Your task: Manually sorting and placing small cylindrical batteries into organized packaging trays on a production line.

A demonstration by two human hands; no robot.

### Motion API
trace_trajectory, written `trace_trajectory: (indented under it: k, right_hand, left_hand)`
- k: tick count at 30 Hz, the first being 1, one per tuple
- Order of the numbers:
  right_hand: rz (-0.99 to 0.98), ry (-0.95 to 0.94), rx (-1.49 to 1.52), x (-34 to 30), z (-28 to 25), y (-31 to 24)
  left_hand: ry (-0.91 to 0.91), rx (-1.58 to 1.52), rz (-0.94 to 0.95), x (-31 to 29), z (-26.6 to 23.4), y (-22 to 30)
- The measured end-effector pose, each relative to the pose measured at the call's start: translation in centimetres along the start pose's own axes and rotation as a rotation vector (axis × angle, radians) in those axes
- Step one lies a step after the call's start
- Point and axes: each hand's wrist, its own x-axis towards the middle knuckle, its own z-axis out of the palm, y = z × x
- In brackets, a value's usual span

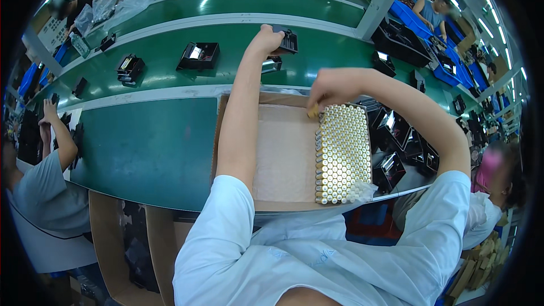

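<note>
My left hand (266,39) reaches out over the green conveyor belt and is closed on the edge of a black plastic case (288,41). Just below that case another small black unit with a shiny face (271,64) sits on the belt. At the far edge of an open cardboard box (283,158), my right hand (333,85) pinches a gold-coloured cylindrical battery (313,112); its fingertips are partly hidden. Packed upright rows of such batteries (343,147) fill the right part of the box, and bare cardboard shows to their left.
Black cases (391,130) are heaped right of the box. More units, such as one with a bright panel (199,55), stand along the belt. A co-worker (42,187) works at the left, another (481,209) at the right. Blue bins (453,71) line the far right.
</note>
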Motion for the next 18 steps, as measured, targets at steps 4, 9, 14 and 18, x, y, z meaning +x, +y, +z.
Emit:
trace_trajectory:
  k: [4,9,14,18]
  right_hand:
    - [0.324,0.511,0.19,-0.7,-3.5,3.2]
    - [0.715,0.727,0.299,-0.3,-5.4,7.9]
    - [0.698,0.597,0.377,1.3,-6.0,8.5]
    - [0.772,0.725,0.253,0.5,-6.0,7.6]
  left_hand:
    - [0.008,-0.042,-0.004,-0.5,0.6,0.8]
    - [-0.137,-0.253,0.061,-3.6,4.3,4.0]
    - [-0.291,-0.579,-0.032,-4.0,4.5,5.1]
    - [0.001,-0.437,-0.022,-4.2,6.7,5.2]
